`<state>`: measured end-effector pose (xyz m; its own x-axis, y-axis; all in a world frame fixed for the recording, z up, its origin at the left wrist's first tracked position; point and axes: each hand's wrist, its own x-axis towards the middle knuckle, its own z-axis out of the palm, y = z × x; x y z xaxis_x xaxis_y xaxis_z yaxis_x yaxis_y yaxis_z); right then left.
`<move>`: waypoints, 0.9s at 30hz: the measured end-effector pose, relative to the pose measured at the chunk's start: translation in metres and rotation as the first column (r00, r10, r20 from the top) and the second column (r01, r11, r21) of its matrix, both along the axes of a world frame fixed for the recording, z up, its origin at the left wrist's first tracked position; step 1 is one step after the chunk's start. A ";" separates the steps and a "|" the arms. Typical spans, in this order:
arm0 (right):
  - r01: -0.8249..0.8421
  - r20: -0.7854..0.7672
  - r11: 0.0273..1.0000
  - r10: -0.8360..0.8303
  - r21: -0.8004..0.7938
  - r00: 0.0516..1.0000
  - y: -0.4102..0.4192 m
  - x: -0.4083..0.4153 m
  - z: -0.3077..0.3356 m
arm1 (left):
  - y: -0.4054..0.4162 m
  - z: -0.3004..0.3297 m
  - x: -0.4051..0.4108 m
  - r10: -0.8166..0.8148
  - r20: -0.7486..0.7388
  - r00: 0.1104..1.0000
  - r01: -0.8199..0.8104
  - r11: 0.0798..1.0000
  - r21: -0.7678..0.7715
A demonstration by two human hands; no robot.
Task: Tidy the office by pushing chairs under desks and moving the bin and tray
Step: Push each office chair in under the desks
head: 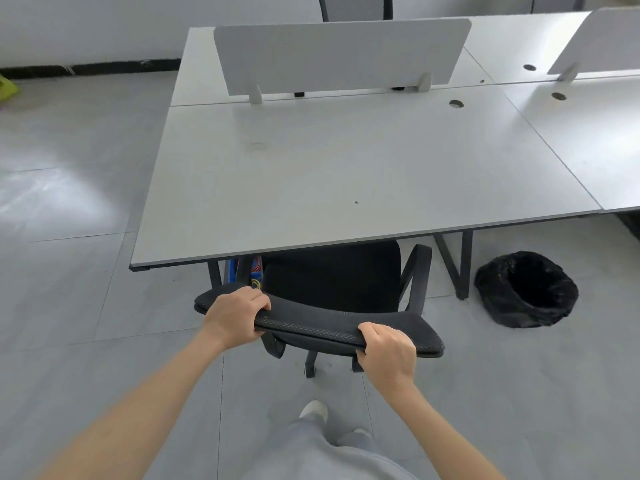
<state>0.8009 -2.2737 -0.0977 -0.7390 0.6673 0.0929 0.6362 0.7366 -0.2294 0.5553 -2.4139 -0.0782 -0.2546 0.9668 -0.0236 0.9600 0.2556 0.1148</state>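
A black mesh office chair (332, 282) stands in front of me, its seat partly under the white desk (346, 168). My left hand (233, 315) grips the top edge of the chair's backrest on the left. My right hand (389, 351) grips the same edge on the right. A round bin (526, 289) lined with a black bag stands on the floor to the right of the chair, beside the desk's black leg. No tray is in view.
A grey divider panel (341, 53) stands at the desk's far edge. Another white desk (595, 133) adjoins on the right. A second chair's back (355, 6) shows beyond the divider. Grey tiled floor lies to the left. My legs and shoe (313, 410) are below.
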 end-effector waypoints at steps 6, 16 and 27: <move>0.016 0.041 1.000 -0.015 -0.007 0.999 0.008 0.010 0.002 | 0.008 -0.002 0.010 -0.021 -0.017 1.000 0.021 1.000 0.015; 0.028 0.015 0.999 -0.028 -0.029 1.000 -0.013 0.035 -0.007 | -0.009 0.000 0.021 -0.137 -0.020 0.990 0.136 0.991 -0.016; -0.040 -0.025 0.999 0.041 0.024 0.999 -0.002 -0.018 -0.001 | 0.025 -0.006 -0.044 -0.058 -0.016 0.998 0.056 0.996 -0.067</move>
<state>0.7830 -2.2755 -0.0988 -0.7625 0.6343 0.1273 0.5999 0.7669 -0.2279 0.5117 -2.3886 -0.0841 -0.2000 0.9762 -0.0840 0.9749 0.2068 0.0824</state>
